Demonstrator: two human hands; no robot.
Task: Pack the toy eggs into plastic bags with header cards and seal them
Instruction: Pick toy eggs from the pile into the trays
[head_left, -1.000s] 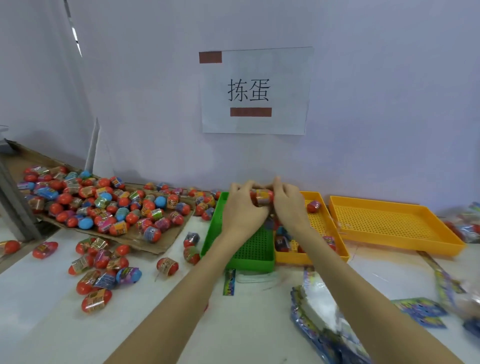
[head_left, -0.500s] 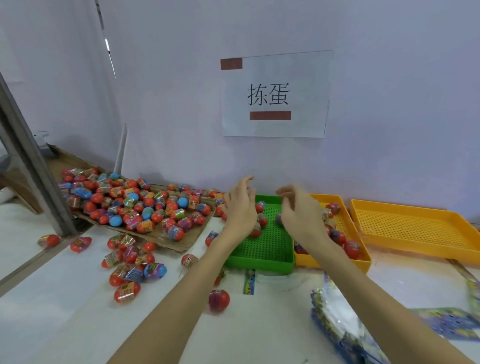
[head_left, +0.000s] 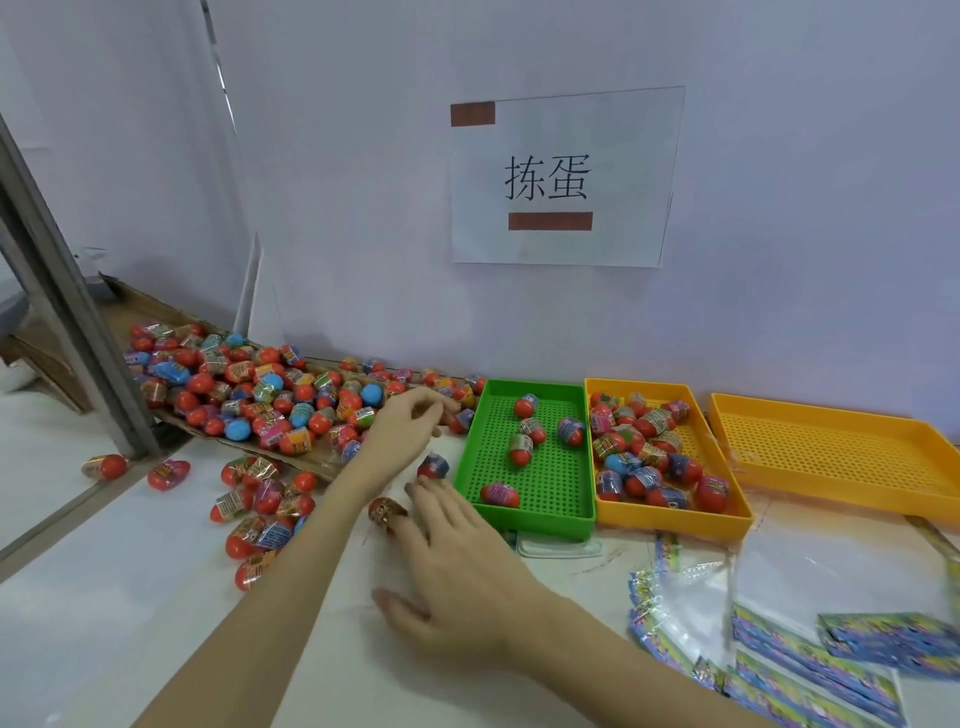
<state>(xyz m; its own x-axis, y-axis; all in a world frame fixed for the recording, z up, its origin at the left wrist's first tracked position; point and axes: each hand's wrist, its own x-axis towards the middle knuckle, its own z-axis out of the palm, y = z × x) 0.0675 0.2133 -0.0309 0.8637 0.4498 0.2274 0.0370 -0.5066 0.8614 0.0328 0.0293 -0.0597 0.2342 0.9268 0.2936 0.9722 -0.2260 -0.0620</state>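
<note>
A: What does the paper sign (head_left: 566, 176) on the wall read?
B: "拣蛋". The egg wrappers are too blurred to read.
A: And the hands?
B: The left hand (head_left: 402, 431) reaches with loose fingers toward the toy eggs (head_left: 260, 395) on cardboard (head_left: 311, 465), holding nothing. The right hand (head_left: 462, 582), fingers spread, touches one egg (head_left: 387, 512) beside the green tray (head_left: 540, 483).

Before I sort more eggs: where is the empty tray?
In the head view, the empty yellow tray sits far right against the wall, beside the egg-filled yellow tray.

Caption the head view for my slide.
Both hands reach for loose toy eggs beside the green tray.
</note>
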